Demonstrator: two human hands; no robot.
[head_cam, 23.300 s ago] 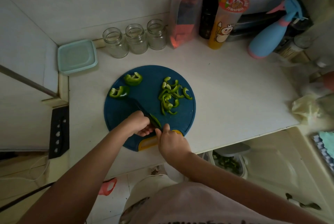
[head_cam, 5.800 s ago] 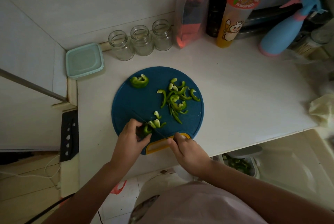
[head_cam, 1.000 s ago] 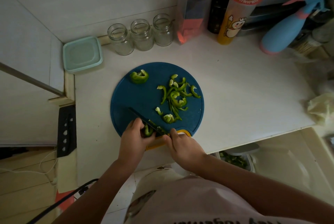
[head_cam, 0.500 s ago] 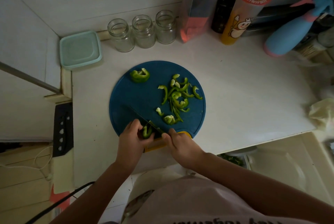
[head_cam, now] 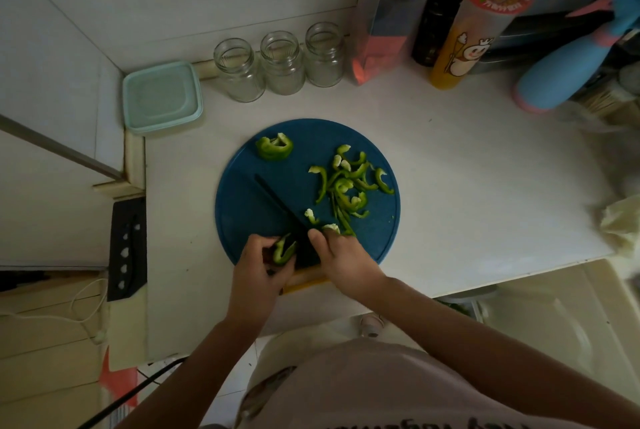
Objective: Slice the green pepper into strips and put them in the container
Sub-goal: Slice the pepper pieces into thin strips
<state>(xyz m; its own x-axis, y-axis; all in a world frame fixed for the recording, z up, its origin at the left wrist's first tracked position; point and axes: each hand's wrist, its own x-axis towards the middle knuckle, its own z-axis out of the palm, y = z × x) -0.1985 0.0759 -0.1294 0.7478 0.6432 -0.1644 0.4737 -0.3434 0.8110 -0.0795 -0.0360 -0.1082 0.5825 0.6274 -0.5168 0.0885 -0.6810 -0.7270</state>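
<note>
A round blue cutting board lies on the white counter. My left hand pinches a small green pepper piece at the board's near edge. My right hand grips the handle of a black knife whose blade runs up-left across the board beside that piece. A pile of cut pepper strips lies on the right half of the board. One larger uncut pepper chunk sits at the far left of the board. A pale green lidded container stands at the back left.
Three empty glass jars line the back wall. A pink bag, a dark bottle, an orange drink cup and a blue spray bottle crowd the back right. A crumpled cloth lies at the right edge.
The knife blade has swung further up-left across the board. My right hand has shifted forward, closer to the strip pile. My left hand still holds the small piece.
</note>
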